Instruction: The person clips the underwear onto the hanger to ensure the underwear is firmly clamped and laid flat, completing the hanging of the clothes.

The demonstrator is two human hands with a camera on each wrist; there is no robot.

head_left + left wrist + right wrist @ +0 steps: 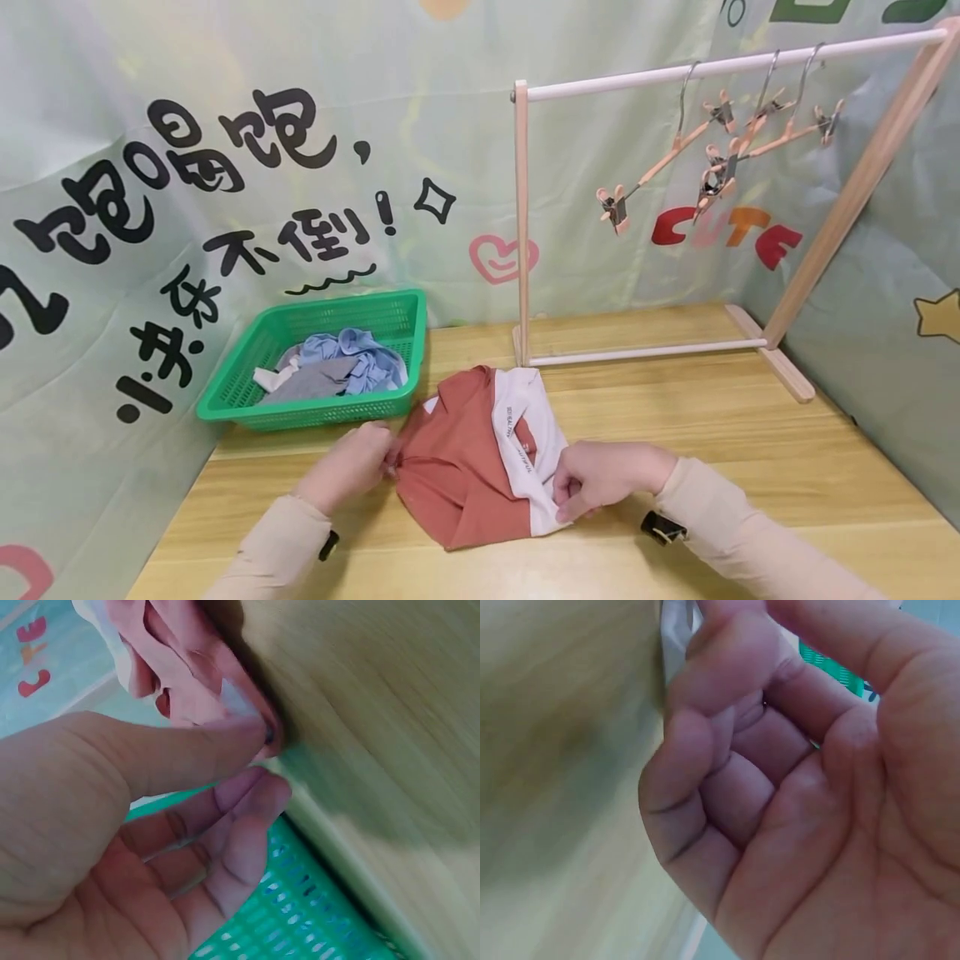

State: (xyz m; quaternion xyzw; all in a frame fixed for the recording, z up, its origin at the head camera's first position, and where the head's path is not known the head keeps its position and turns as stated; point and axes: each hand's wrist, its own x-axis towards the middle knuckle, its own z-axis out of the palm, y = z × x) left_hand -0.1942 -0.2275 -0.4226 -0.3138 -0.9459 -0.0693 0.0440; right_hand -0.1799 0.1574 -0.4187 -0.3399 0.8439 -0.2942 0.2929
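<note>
Rust-red underpants (457, 467) with a wide white waistband (543, 508) lie on the wooden table, the waistband turned to the right. At their left edge my left hand (360, 457) pinches the red cloth. In the left wrist view, the thumb lies on the underpants (199, 656) with the fingertips beneath. My right hand (603, 477) pinches the near corner of the waistband, its other fingers curled. The right wrist view shows those curled fingers (697, 787), with only a sliver of white cloth (676, 637) beyond them.
A green plastic basket (307, 414) with blue, grey and white clothes (360, 358) stands behind the left hand. A wooden rack (522, 225) at the back right carries several hangers (671, 154) with clips. A printed cloth backdrop (450, 100) encloses the table (750, 450).
</note>
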